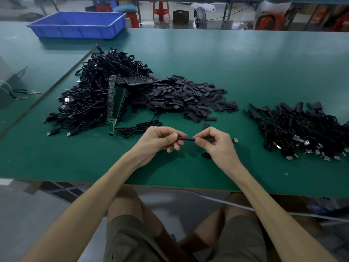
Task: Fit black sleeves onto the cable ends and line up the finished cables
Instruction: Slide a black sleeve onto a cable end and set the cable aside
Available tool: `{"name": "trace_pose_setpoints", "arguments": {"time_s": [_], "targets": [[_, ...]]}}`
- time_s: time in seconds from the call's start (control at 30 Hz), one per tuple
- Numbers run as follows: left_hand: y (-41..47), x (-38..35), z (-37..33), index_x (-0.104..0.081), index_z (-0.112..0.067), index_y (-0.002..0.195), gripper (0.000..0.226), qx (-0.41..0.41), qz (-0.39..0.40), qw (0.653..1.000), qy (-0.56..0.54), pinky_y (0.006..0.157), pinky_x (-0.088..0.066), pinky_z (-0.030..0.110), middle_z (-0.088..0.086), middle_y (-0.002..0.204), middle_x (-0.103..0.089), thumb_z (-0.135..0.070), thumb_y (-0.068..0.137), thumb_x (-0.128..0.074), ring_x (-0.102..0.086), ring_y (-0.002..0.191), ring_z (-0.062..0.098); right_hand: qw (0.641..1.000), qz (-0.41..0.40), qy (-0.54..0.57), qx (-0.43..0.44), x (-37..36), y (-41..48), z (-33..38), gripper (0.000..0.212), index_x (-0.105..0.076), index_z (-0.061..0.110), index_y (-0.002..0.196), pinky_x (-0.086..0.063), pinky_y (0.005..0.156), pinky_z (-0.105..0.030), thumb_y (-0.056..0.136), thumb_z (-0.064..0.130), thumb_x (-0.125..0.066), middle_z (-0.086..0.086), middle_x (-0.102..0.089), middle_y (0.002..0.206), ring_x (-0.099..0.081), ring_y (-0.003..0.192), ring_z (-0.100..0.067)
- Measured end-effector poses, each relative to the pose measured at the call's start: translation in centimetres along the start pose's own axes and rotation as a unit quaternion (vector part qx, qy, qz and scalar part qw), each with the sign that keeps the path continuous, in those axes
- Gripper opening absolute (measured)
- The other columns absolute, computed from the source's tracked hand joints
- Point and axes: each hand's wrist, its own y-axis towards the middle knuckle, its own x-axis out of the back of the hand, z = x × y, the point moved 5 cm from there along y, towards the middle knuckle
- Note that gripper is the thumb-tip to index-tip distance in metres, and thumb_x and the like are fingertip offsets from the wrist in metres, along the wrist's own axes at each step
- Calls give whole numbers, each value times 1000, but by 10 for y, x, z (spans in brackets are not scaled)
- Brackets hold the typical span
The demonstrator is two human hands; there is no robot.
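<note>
Now reaching in from the near edge of the green table (pixel 264 72) with both bare forearms, angled toward each other and meeting over the near middle. Pinching with the left hand (pixel 157 138), thumb on top and forefinger below, clamped on the left end of a black sleeve (pixel 186 139); remaining fingers curled loosely underneath. Pinching likewise with the right hand (pixel 217 144), thumb and forefinger tips closed on the sleeve's right end, other fingers folded toward the palm. Held roughly level, left to right, bridging the small gap between the two sets of fingertips. Cannot tell whether a cable end sits inside it. Just beside the right hand, on its right, a silver USB plug (pixel 235 140); at the near side of the same hand, a dark loop of cable (pixel 205 155) showing. Farther off, past the hands: a heap of loose sleeves (pixel 185 97) in the middle, a heap of bare cables (pixel 90 95) to its left with a circuit-board panel (pixel 118 95) propped against it, and finished cables (pixel 302 129) well apart at the right, sleeved ends pointing far, plugs near. At the far left, a blue bin (pixel 79 24).
</note>
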Motion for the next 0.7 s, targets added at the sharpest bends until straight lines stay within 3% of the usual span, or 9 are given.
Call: {"name": "trace_pose_setpoints", "arguments": {"time_s": [0.13,0.27,0.43,0.6,0.7], "targets": [[0,-1,-1,-74,-6,117,31,-8,-15,1000,7,68,-52,21,15,100,-74,-29,98,-65,-68,85,16,1000,-25,-9,-9,0,0,-1,5,-73,13,94,-50,73,-19,91,14,-77,12,-70,82,-63,77,-1],[2,1,1,-76,-5,111,21,-15,-30,999,32,67,-53,21,15,94,-74,-16,96,-68,-68,79,16,1000,-13,-24,-11,-1,-1,0,6,-73,15,92,-50,71,-17,90,15,-78,12,-70,80,-64,76,0],[3,2,1,-76,-5,111,20,-7,-39,999,32,71,-56,23,14,92,-74,-16,97,-68,-68,79,17,999,-4,-45,-12,-4,-1,1,6,-73,16,90,-47,65,-15,90,16,-78,10,-70,78,-63,73,1],[0,-3,-2,-76,-4,110,20,-23,-68,996,52,71,-57,25,15,93,-75,-14,96,-67,-69,78,20,998,12,-56,13,-7,-5,9,4,-71,21,101,-54,75,-26,98,19,-68,7,-72,86,-67,82,-11],[-3,-6,-7,-75,-6,112,18,-34,-86,989,119,67,-58,26,9,93,-78,-10,98,-65,-72,75,20,998,25,-61,14,-9,-7,11,4,-72,23,99,-50,70,-18,96,22,-72,8,-72,79,-67,74,-7]]}}
